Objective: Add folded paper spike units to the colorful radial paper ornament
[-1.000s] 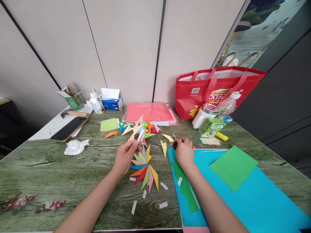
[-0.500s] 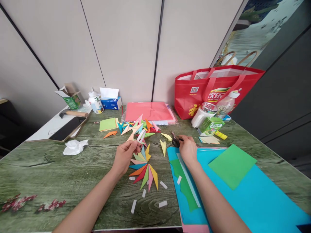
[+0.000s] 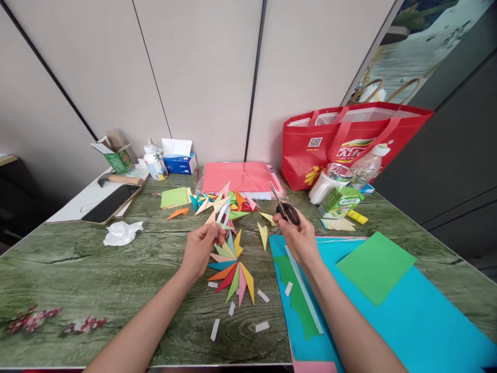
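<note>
Pinched in my left hand [image 3: 201, 249] is a narrow white strip [image 3: 224, 213], curled upward from the fingertips; it looks like double-sided tape, though I cannot be sure. My right hand [image 3: 298, 235] grips black-handled scissors [image 3: 283, 205], lifted off the table with the blades pointing up and away. Below and between the hands lies a fan of folded coloured paper points [image 3: 233, 277], spread in a partial ring. Short white pieces [image 3: 262, 327] are scattered around it. Beyond the left hand is a heap of loose folded paper pieces [image 3: 236, 199]. Two pale yellow folded pieces [image 3: 263, 236] lie near the right hand.
Blue paper sheets [image 3: 373, 316] with a green square [image 3: 376, 268] cover the right side. At the back stand a red bag [image 3: 303, 155], a green box [image 3: 341, 203] and a tissue box [image 3: 179, 162]. A hammer [image 3: 124, 179], phone [image 3: 111, 204] and crumpled tissue [image 3: 122, 233] are left.
My right hand has picked the scissors up from the table and raised them. My left hand still holds the white strip in nearly the same place. The view has shifted slightly.
</note>
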Demonstrator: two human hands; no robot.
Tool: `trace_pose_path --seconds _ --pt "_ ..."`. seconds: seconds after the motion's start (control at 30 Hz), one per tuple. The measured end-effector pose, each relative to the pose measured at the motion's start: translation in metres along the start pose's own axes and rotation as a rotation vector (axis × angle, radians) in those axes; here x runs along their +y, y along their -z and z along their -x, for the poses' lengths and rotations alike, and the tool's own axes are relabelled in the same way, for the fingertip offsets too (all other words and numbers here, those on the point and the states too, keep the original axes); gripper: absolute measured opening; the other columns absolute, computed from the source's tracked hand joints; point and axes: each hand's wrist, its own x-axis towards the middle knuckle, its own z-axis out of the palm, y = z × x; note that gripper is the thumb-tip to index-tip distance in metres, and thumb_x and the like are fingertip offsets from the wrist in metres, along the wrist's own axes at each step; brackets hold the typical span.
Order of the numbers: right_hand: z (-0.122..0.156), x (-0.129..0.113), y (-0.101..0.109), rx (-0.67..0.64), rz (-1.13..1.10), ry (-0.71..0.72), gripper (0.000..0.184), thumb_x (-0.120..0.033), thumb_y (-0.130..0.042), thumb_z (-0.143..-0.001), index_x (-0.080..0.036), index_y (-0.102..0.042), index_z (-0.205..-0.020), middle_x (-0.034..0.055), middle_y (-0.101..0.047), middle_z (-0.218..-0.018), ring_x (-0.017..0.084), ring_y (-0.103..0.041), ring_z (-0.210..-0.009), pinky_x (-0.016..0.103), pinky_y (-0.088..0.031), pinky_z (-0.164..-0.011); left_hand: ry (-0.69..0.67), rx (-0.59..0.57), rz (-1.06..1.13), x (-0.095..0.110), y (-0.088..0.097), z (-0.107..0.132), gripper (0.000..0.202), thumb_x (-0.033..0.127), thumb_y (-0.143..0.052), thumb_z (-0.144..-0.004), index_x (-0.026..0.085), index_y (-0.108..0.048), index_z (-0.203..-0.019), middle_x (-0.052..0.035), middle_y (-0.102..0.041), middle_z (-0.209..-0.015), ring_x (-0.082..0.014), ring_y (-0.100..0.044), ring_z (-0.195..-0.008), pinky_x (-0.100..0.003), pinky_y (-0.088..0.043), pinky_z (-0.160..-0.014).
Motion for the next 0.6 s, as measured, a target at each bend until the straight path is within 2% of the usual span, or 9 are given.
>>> trace_pose_path --seconds 0.07,0.13,0.27,0.37,0.43,0.53,0.6 --pt "0.001 -0.006 -0.003 -0.085 -0.051 -0.011 0.04 -0.031 -0.066 -0.069 -0.024 -0.057 -0.108 0.006 -0.059 -0.113 0.017 -0.058 -0.093 0.042 -0.042 -0.091 -0.009 0.001 0.006 0.0 0.0 0.0 0.039 0.049 -0.056 -0.073 0.013 -0.062 -0.06 -0.0005 -0.053 -0.051 -0.0101 -0.047 -0.052 -0.024 -0.037 -0.055" --pt "0.0 -0.01 -0.004 -0.154 -0.092 -0.048 0.037 -0.042 -0.055 -0.077 -0.026 -0.057 -0.11 0.0064 -0.054 -0.122 0.02 -0.055 -0.103 0.045 -0.042 -0.092 -0.021 0.004 0.007 -0.001 0.0 0.0 0.041 0.051 -0.055 -0.073 0.013 -0.061 -0.058 -0.0004 -0.052 -0.05 -0.0103 -0.047 -0.052 -0.024 -0.037 -0.054" --pt "-0.001 -0.016 -0.004 -0.2 -0.153 -0.126 0.051 -0.058 -0.024 -0.085 -0.026 -0.057 -0.109 0.0059 -0.052 -0.126 0.022 -0.049 -0.114 0.049 -0.042 -0.091 -0.052 0.023 -0.047 -0.003 0.001 0.001 0.045 0.054 -0.051 -0.075 0.014 -0.059 -0.056 -0.001 -0.051 -0.049 -0.011 -0.045 -0.05 -0.024 -0.036 -0.052" --pt "0.0 -0.019 -0.003 -0.213 -0.256 -0.166 0.055 -0.059 -0.018 -0.086 -0.028 -0.059 -0.105 0.0038 -0.054 -0.123 0.022 -0.047 -0.116 0.051 -0.041 -0.091 -0.095 0.011 -0.097 -0.007 0.003 0.001 0.048 0.056 -0.047 -0.076 0.014 -0.059 -0.055 -0.0016 -0.051 -0.049 -0.0113 -0.045 -0.05 -0.024 -0.036 -0.052" --pt "0.002 -0.021 -0.002 -0.207 -0.28 -0.167 0.048 -0.056 -0.022 -0.087 -0.03 -0.06 -0.101 0.0016 -0.055 -0.121 0.022 -0.049 -0.114 0.052 -0.041 -0.09 -0.127 -0.005 -0.132 -0.01 0.004 0.0 0.049 0.056 -0.046 -0.077 0.014 -0.059 -0.054 -0.0016 -0.051 -0.049 -0.0115 -0.045 -0.049 -0.024 -0.036 -0.052" --pt "0.005 -0.023 -0.002 -0.228 -0.201 -0.164 0.033 -0.048 -0.043 -0.083 -0.032 -0.054 -0.109 0.0025 -0.051 -0.125 0.021 -0.053 -0.108 0.049 -0.042 -0.09 -0.151 -0.015 -0.17 -0.014 0.006 -0.001 0.049 0.054 -0.044 -0.078 0.015 -0.059 -0.054 -0.0014 -0.051 -0.049 -0.0114 -0.045 -0.049 -0.025 -0.036 -0.052" --pt "0.009 -0.025 -0.005 -0.275 -0.165 -0.184 0.048 -0.046 -0.057 -0.075 -0.033 -0.045 -0.121 0.0051 -0.049 -0.126 0.02 -0.055 -0.1 0.046 -0.043 -0.088 -0.151 -0.01 -0.177 -0.015 0.006 -0.002 0.049 0.054 -0.044 -0.078 0.015 -0.059 -0.054 -0.0013 -0.051 -0.049 -0.0115 -0.045 -0.049 -0.024 -0.036 -0.052"
